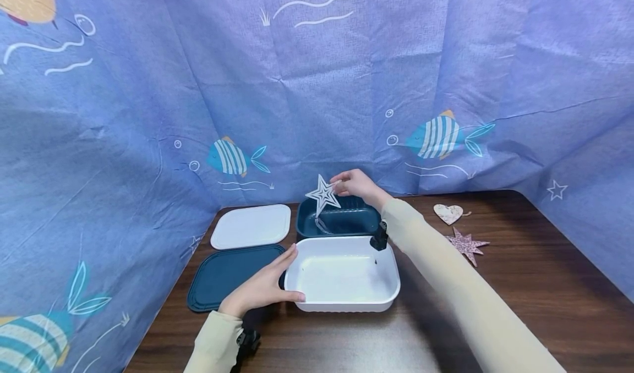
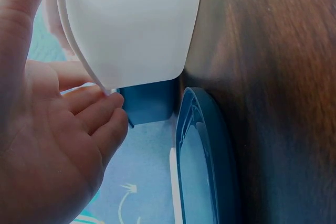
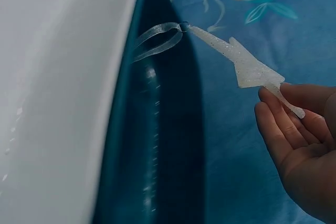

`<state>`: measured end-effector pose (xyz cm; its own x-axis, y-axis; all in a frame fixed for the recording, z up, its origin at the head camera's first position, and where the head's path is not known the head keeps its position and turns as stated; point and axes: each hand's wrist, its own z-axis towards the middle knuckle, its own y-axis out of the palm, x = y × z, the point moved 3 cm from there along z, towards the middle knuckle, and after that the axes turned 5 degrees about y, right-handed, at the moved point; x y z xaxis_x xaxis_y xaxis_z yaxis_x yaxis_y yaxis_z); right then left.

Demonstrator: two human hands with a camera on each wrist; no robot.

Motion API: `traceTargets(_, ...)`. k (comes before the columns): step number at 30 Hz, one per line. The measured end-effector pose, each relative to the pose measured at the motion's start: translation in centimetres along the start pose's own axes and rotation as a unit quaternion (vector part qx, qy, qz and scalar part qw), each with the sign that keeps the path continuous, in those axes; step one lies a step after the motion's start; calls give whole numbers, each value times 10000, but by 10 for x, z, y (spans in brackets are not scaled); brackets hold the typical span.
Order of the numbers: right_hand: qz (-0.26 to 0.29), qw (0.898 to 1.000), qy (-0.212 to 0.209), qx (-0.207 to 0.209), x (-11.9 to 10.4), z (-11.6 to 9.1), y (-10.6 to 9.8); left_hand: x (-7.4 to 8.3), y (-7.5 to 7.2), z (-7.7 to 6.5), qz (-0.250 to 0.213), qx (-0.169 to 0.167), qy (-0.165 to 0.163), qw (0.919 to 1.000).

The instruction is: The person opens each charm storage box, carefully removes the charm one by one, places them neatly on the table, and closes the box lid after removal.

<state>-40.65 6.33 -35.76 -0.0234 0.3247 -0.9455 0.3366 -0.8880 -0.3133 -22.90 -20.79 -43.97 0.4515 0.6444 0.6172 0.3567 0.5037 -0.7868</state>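
Right hand (image 1: 358, 185) pinches glittery star ornament (image 1: 323, 195) by point, so ribbon (image 3: 160, 27) dangles into blue container (image 1: 354, 220); left hand (image 1: 263, 286), spread wide, seemingly steadies white container (image 1: 346, 307).

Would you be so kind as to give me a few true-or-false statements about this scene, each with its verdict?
1. The right grip pinches a white star. True.
2. The left grip holds the pink star. False: it touches the white box.
3. The blue box stands behind the white box. True.
4. The white box is covered. False: it is open; the white lid and blue lid lie to its left.
5. A heart lies on the table. True.
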Motion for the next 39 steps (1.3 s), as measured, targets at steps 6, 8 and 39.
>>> traceTargets(6, 79, 9997, -244, 4, -26, -2, -5, 0, 0, 0, 50, -3, -55, 10000)
traceTargets(8, 168, 9994, -303, 14, -35, -3, -6, 0, 1, 0, 63, -6, -71, 10000)
traceTargets(39, 2015, 9754, -831, 323, -121, -33, -51, 2, 1, -1, 110, -4, -24, 9999)
